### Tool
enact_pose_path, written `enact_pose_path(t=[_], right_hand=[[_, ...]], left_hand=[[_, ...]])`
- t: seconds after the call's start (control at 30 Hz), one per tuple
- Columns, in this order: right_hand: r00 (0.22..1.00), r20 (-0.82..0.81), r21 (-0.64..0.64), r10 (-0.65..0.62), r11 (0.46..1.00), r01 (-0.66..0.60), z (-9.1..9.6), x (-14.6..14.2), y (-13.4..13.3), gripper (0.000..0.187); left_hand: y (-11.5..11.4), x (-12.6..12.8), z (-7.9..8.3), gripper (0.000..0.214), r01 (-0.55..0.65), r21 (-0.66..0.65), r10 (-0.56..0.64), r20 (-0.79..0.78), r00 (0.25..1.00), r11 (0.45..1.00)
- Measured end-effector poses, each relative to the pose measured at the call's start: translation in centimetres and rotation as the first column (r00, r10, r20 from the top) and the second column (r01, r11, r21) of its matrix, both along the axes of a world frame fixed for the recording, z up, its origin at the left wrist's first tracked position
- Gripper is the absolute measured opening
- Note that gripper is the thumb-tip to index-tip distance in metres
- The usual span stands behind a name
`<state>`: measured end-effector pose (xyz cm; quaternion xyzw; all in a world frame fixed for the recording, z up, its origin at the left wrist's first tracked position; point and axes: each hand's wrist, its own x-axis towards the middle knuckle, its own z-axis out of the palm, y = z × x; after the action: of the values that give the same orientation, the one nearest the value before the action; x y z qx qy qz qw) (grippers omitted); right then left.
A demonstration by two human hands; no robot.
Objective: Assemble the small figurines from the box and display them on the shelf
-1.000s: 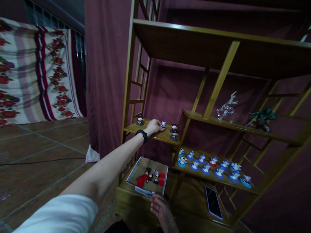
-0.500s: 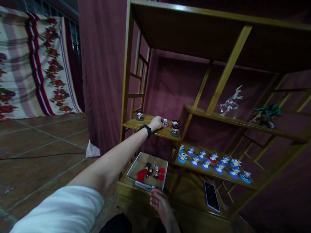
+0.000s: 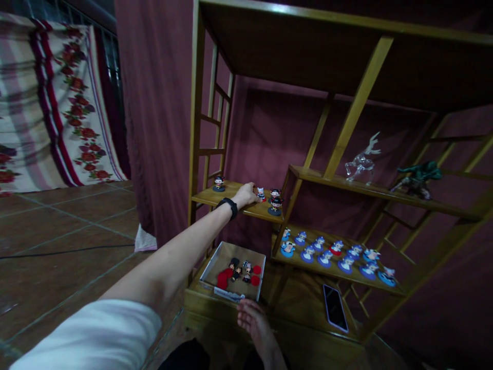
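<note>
My left hand (image 3: 246, 196), a black band on its wrist, reaches onto the upper left shelf. Its fingers are closed on a small white-haired figurine (image 3: 261, 193) with a red base, partly hidden by the hand. Just right of it stand two dark-haired figurines, the front one (image 3: 275, 205) on a dark round base. Another dark-haired figurine (image 3: 219, 184) is at the shelf's left end. Low in front, my right hand (image 3: 254, 324) is open and loosely curved, with nothing visible in it, close to the front edge of a shallow cardboard box (image 3: 227, 294).
Inside the box lie several small figures (image 3: 236, 272) and red discs (image 3: 222, 280). A lower right shelf carries rows of figurines (image 3: 324, 258). Above it stand a clear deer (image 3: 361, 165) and a green figure (image 3: 421, 177). A phone (image 3: 335, 308) lies on the bottom board.
The view has shifted slightly, moving the shelf a little left in the picture. My left hand stays at the white-haired figurine, and my right hand keeps its place by the box.
</note>
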<state>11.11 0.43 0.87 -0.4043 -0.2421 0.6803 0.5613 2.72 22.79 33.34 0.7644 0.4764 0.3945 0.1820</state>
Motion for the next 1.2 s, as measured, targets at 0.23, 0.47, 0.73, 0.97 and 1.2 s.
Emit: enact_pose_path(t=[0.23, 0.47, 0.73, 0.97, 1.2], right_hand=[[1.000, -0.007, 0.023, 0.001, 1.000, -0.001, -0.1, 0.1, -0.2, 0.037], [1.000, 0.002, 0.017, 0.004, 1.000, -0.005, -0.5, 0.2, 0.1, 0.038], [0.998, 0.063, -0.009, 0.017, 1.000, -0.017, 0.0, 0.5, -0.1, 0.039], [0.986, 0.157, -0.017, -0.052, 0.998, 0.055, -2.1, 1.2, 0.8, 0.038], [0.854, 0.481, 0.164, -0.199, 0.977, 0.135, -3.4, 1.7, 3.4, 0.020]], left_hand=[[-0.9, 0.3, 0.2, 0.056, -0.054, -0.011, 0.054, -0.004, 0.999, 0.998], [-1.3, 0.2, 0.1, 0.053, -0.064, 0.019, 0.065, -0.065, 0.996, 0.998], [-2.0, -0.4, 0.6, 0.071, -0.027, 0.038, 0.028, -0.016, 0.999, 0.999], [-9.8, -5.4, -4.3, 0.041, -0.149, 0.362, -0.030, 0.446, 0.895, 0.920], [-11.0, -9.0, -23.3, 0.019, -0.112, -0.306, 0.274, 0.560, 0.782, 0.945]])
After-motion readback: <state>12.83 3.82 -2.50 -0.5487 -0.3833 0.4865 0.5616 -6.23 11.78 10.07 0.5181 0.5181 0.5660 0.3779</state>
